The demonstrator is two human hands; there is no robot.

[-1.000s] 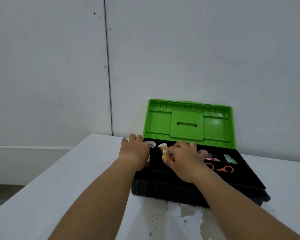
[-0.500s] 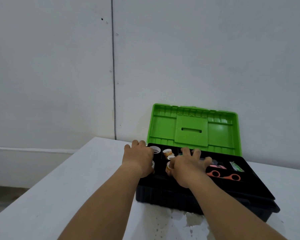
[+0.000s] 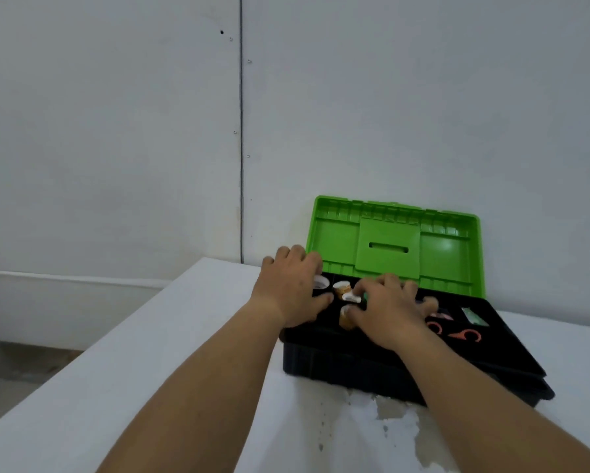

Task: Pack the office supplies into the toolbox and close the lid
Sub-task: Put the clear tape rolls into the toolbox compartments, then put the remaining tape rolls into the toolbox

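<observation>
Both hands work inside the black plastic toolbox (image 3: pixel 337 365), its green lid (image 3: pixel 392 245) propped open for access. Left hand (image 3: pixel 295 290) fingers spread flat; right hand (image 3: pixel 389 310) fingers pinch a small orange tape roll (image 3: pixel 346 319), apparently seating it.

Soft, even, fairly dim light fills the scene with a cool grey cast, and no lamp or window shows; the pale wall (image 3: pixel 116 131) grows slightly darker toward the corners. Shadows are faint and diffuse, the clearest a dull band under the near edge of the black toolbox (image 3: pixel 355 367), whose interior is so dark that detail is lost, while a small pale sheen sits on the green lid (image 3: pixel 447 247). The left hand (image 3: pixel 293 291) and right hand (image 3: pixel 389 312) are smeared by motion blur, the small items between them are soft and hard to make out, and the wide lens stretches the forearms toward the bottom edge.
</observation>
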